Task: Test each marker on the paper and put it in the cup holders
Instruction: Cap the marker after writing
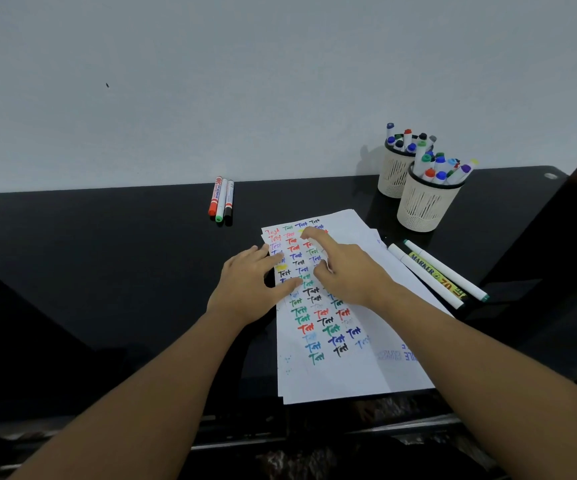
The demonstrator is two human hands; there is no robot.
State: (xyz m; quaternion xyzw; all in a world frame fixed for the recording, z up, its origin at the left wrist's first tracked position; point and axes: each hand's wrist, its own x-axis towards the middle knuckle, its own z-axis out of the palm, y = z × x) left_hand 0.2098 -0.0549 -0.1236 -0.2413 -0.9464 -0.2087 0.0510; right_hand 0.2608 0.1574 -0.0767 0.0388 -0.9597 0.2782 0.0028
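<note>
A white paper (342,368) covered with coloured "Test" marks lies on the black table. My left hand (252,289) rests flat on the paper's left edge, fingers straight. My right hand (346,271) lies over the upper part of the sheet with the index finger stretched toward the top rows; it holds no marker. Three markers (221,199) with red, green and black caps lie side by side at the table's back. Three more markers (436,271) lie right of the paper. Two beige cup holders, the near one (425,206) and the far one (392,174), are full of markers.
The black glass table (107,258) runs to a pale wall behind. More sheets lie under the top paper. A dark object stands at the right edge by the table's corner.
</note>
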